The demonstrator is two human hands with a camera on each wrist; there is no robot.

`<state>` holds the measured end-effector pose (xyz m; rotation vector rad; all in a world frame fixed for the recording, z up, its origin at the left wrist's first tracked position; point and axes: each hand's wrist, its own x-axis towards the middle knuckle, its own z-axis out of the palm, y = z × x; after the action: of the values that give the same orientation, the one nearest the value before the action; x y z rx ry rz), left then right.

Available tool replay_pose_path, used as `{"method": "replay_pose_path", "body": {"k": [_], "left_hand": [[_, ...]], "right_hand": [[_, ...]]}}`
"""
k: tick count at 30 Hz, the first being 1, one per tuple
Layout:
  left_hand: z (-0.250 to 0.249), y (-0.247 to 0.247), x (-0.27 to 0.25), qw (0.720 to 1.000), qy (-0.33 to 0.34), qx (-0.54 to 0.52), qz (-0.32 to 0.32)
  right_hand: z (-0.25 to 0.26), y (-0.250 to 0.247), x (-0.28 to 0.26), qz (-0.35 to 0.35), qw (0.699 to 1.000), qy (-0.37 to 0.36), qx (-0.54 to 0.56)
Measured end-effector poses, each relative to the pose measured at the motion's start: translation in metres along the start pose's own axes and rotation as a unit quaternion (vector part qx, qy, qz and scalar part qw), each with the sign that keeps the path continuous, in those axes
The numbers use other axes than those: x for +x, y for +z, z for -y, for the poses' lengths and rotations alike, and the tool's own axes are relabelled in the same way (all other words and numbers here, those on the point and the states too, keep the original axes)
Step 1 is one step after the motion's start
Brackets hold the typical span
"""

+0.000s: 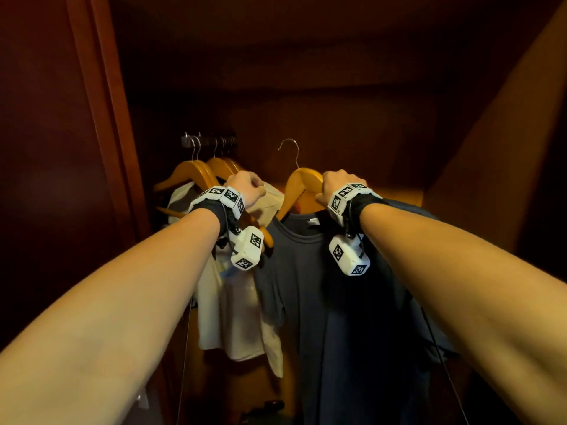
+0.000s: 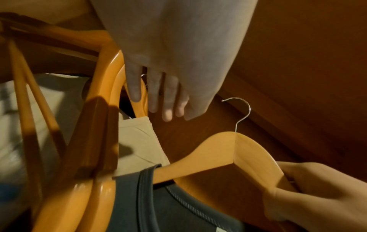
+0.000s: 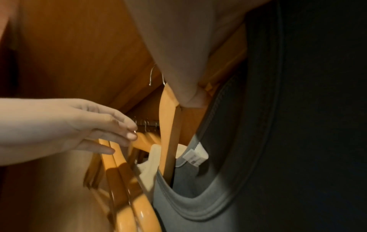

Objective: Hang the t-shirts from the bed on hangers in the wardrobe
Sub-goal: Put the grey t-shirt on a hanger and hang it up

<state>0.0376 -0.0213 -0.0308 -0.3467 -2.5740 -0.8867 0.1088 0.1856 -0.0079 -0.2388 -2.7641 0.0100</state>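
Presently the right hand grips the wooden hanger carrying the grey t-shirt, hook off the rail. Left hand, fingers straight, parts hung hangers; hook into that gap.

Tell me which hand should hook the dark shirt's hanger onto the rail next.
Right. The right hand already grips the hanger carrying the dark t-shirt, its hook free in the air. The left hand, fingers straight, touches the hung hangers, probably holding them aside.

Dark shoe-like shape (too dim to identify) low on the floor, beside pale crumpled material.
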Motion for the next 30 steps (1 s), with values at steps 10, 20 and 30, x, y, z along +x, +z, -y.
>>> {"method": "replay_pose_path", "body": {"k": [10,20,30], "left_hand": [[0.018,-0.052,0.03,0.979,-0.081,0.023,-0.185],[0.053,-0.085,0.075,0.948,-0.227,0.032,-0.221],[0.084,-0.084,0.095,0.97,-0.172,-0.061,-0.163]], "right_hand": [[0.06,-0.002,0.069,-0.013,0.991,-0.066,0.119],[0.151,-0.003,0.124,0.006,0.986,-0.116,0.119],[0.198,0.02,0.154,0.056,0.989,-0.117,0.073]]}}
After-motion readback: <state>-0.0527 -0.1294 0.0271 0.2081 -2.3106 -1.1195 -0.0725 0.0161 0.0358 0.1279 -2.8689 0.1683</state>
